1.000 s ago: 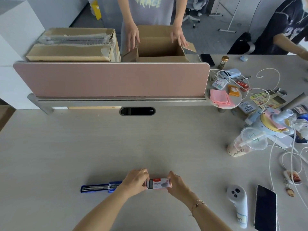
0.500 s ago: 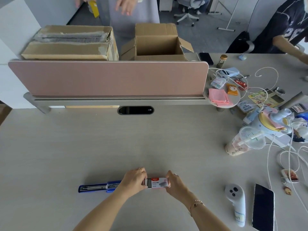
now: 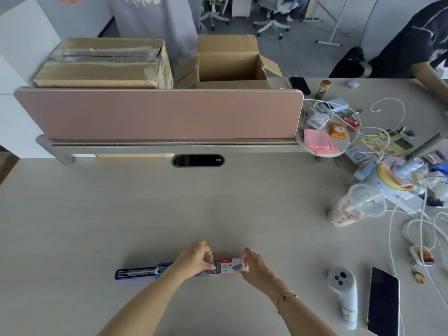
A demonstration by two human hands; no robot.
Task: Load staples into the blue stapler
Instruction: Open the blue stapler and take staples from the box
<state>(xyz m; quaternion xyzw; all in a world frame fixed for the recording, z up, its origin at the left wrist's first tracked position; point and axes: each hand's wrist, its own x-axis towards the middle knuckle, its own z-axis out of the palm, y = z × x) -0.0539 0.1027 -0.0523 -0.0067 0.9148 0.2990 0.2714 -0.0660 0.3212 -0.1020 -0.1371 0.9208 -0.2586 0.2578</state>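
Staple box point(image 3: 229, 266) is my landmark: small, white and red, low on the desk point(image 3: 121, 214) near the front edge, held between both hands. My left hand point(image 3: 195, 259) has its fingertips pinched narrow on the box's left end, where a grey inner tray shows slid partly out. My right hand point(image 3: 254, 265) wraps the box's right end, fingers curled over the top, thumb side hidden; gold bracelet point(image 3: 287, 294) on that wrist. I can't tell if the box touches the desk or sits just above it.

Blue stapler point(image 3: 140, 273) lies flat on the desk just left of the box, opened out long, metal staple channel facing up; its right end goes under my left hand, so I can't tell where it stops. Neither hand grips it as far as I can see.

Right of the box, well apart: grey-white controller point(image 3: 343, 294), then a dark phone point(image 3: 383, 301) lying face up. Further back on the right, a plastic cup point(image 3: 349, 210) on its side among white cables point(image 3: 412, 226). Behind the box, across bare desk, an oval cable port point(image 3: 198, 160), then the pink divider point(image 3: 157, 115). Past the divider, two cardboard boxes point(image 3: 228, 64), the right one open, and a person in a grey top point(image 3: 157, 18) standing behind them.
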